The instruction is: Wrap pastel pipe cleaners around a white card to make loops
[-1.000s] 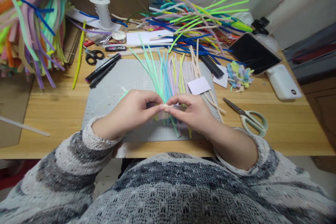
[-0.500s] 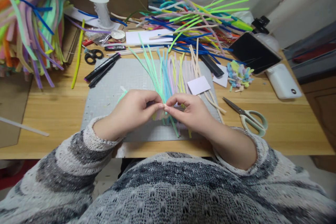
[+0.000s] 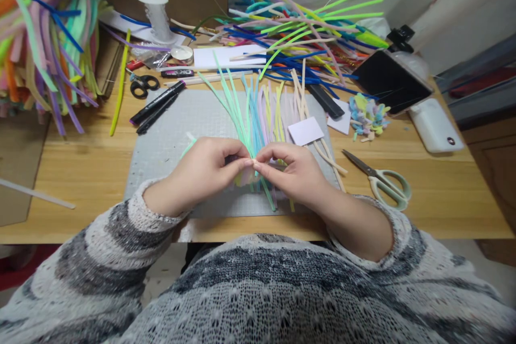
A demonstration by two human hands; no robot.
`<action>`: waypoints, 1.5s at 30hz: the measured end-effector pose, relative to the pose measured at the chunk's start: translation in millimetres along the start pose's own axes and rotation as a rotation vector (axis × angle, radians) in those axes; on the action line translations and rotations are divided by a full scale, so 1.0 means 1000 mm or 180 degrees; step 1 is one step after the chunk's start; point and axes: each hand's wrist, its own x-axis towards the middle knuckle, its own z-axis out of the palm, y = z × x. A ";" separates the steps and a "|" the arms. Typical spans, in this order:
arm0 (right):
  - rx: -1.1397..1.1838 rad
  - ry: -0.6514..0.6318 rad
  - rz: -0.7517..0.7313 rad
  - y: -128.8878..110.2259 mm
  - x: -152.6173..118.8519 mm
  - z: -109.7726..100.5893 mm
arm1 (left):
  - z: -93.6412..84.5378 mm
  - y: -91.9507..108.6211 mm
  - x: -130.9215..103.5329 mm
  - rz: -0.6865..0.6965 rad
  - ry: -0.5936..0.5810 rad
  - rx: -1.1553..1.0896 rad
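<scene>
My left hand [image 3: 213, 166] and my right hand [image 3: 292, 169] meet over the cutting mat, thumb and fingertips of each pinched together. Between them is a small pastel pipe cleaner piece [image 3: 244, 176], pale yellow and pink, mostly hidden by the fingers. Beneath and beyond my hands, pipe cleaners lie fanned out on the grey cutting mat [image 3: 161, 164]: mint green ones [image 3: 231, 99], blue ones [image 3: 252, 105], then lilac, yellow and cream ones. A small white card [image 3: 305, 131] rests across the cream strands, just past my right hand.
Scissors with pale green handles [image 3: 390, 188] lie right of the mat, below a heap of short pastel pieces [image 3: 367, 115]. Black markers [image 3: 157, 103] and small black scissors [image 3: 144, 86] sit at the left. A pipe cleaner pile [image 3: 298, 32], a spool [image 3: 155, 16] and a tablet [image 3: 391, 80] stand behind.
Almost nothing differs. Both hands keep the same pinch in the same place, with only a slight shift at the fingertips.
</scene>
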 end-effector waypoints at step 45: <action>0.0447 0.0139 0.0477 -0.002 0.005 -0.010 | 0.002 -0.003 0.003 0.0113 0.0340 -0.0063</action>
